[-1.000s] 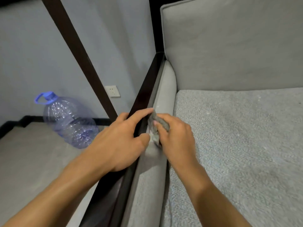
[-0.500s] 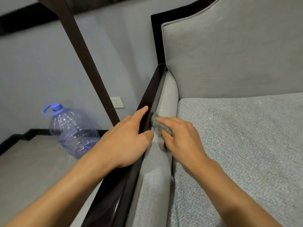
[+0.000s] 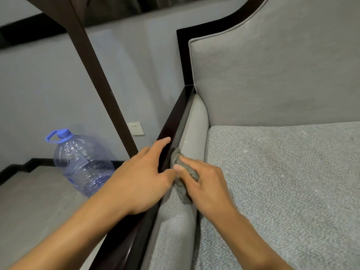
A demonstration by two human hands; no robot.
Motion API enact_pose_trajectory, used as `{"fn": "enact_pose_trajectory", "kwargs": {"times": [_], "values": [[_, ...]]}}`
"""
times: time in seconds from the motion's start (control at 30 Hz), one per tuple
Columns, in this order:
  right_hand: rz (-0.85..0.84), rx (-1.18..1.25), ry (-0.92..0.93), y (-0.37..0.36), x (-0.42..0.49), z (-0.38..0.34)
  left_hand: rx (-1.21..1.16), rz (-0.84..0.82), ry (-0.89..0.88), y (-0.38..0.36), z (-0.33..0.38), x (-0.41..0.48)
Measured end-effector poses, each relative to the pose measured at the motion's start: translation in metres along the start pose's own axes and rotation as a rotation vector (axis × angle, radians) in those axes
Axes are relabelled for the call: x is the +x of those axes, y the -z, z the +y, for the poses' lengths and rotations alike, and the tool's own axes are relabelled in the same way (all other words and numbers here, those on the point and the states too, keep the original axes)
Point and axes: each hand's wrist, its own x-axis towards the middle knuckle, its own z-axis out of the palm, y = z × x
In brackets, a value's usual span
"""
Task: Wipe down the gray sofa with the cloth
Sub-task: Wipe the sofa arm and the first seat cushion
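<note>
The gray sofa [image 3: 282,172] fills the right half of the head view, with a padded back, a textured seat cushion and a padded left armrest [image 3: 192,129]. My right hand [image 3: 206,184] presses a small crumpled gray cloth [image 3: 181,178] against the inner side of that armrest; its fingers are wrapped over the cloth. My left hand [image 3: 140,176] rests on the dark wooden arm rail [image 3: 171,123], index finger stretched along it and thumb touching the cloth's edge. Part of the cloth is hidden under my right fingers.
A large clear blue water jug [image 3: 81,162] stands on the floor left of the sofa. A dark wooden post [image 3: 93,75] slants across in front of the gray wall, which carries a white socket [image 3: 135,128]. A dark skirting runs along the floor edge.
The view has tilted upward, showing more of the sofa back. Both hands stay at the same spot on the armrest, the cloth shifting only slightly under my right fingers.
</note>
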Motion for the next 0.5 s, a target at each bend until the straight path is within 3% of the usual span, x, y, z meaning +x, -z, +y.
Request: {"fn": "enact_pose_trajectory", "kwargs": {"times": [0.17,0.23,0.37,0.5], "values": [[0.196,-0.107,-0.143,-0.015,0.067,0.011,0.003,-0.017,0.025,0.001,0.004,-0.003],[0.187,-0.071,-0.130,-0.015,0.067,0.012,-0.001,-0.011,0.025,0.002,0.004,-0.004],[0.053,0.011,0.077,-0.005,0.021,0.012,-0.007,0.008,0.035,0.000,0.001,-0.001],[0.152,-0.104,-0.043,-0.009,0.067,0.016,-0.018,0.007,0.037,0.000,-0.001,0.000]]}}
